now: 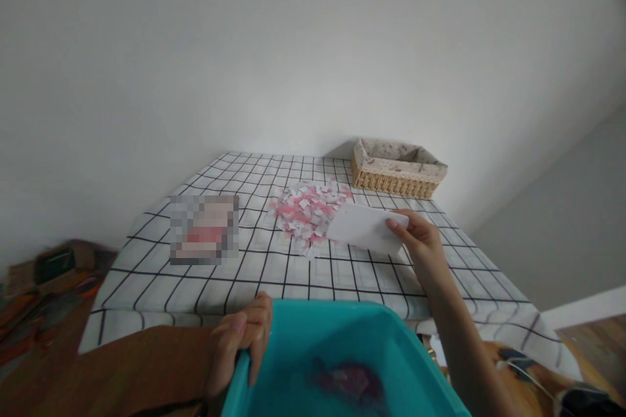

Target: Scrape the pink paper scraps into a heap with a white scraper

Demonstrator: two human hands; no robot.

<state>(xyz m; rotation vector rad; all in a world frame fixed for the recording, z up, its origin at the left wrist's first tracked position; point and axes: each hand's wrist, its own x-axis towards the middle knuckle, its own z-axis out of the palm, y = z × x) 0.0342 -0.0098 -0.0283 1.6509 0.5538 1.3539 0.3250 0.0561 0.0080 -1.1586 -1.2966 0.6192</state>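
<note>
My left hand grips the left rim of a teal plastic bin below the table's front edge. A blurred dark reddish clump lies on the bin's bottom. In my right hand is a stiff white card, pinched at its right end between thumb and fingers. The card's left edge meets a heap of small white and pink paper scraps on the table. Whether the card touches the scraps or only overlaps them, I cannot tell.
A wicker basket with a patterned cloth lining stands at the back right of the checked tablecloth. A pixelated flat item lies at left. Boxes sit on the floor, far left. A white cable is at lower right.
</note>
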